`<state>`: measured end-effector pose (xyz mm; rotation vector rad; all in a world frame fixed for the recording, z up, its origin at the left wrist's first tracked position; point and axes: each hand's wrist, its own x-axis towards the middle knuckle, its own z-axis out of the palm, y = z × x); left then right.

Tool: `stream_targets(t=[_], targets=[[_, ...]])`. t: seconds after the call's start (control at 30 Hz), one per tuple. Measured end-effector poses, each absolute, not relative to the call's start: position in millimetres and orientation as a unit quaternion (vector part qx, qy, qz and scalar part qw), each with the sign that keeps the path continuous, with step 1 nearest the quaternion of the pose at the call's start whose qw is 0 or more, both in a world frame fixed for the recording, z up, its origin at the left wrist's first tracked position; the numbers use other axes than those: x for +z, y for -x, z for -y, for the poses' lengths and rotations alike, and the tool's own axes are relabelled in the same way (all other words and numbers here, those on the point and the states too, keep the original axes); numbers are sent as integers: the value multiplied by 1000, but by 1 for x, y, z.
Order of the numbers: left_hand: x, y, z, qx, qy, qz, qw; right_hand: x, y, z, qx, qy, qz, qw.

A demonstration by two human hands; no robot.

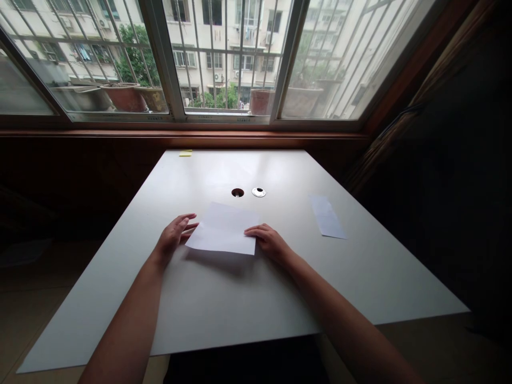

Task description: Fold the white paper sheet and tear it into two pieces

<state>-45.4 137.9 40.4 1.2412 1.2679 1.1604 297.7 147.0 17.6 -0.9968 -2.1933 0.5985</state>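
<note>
A white sheet of paper (224,228) lies on the white table (224,298), its near edge lifted a little so that it casts a shadow. My left hand (174,234) rests at the sheet's left edge, fingers stretched toward it and touching it. My right hand (267,240) lies at the near right corner, with curled fingers holding the paper's edge.
A second, narrower folded paper (327,216) lies to the right. A cable hole (237,192) and its round cover (258,192) sit just beyond the sheet. A small yellow note (185,153) is at the far edge, under a barred window.
</note>
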Motion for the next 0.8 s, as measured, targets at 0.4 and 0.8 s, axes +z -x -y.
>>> stream_targets(t=[0.4,0.8], targets=[[31,36,-138,502,-536,-472,488,10,-308,-156,582,412,415,565],[31,27,-141,482,-488,-421,593,19,-286,-169,626,395,453,498]])
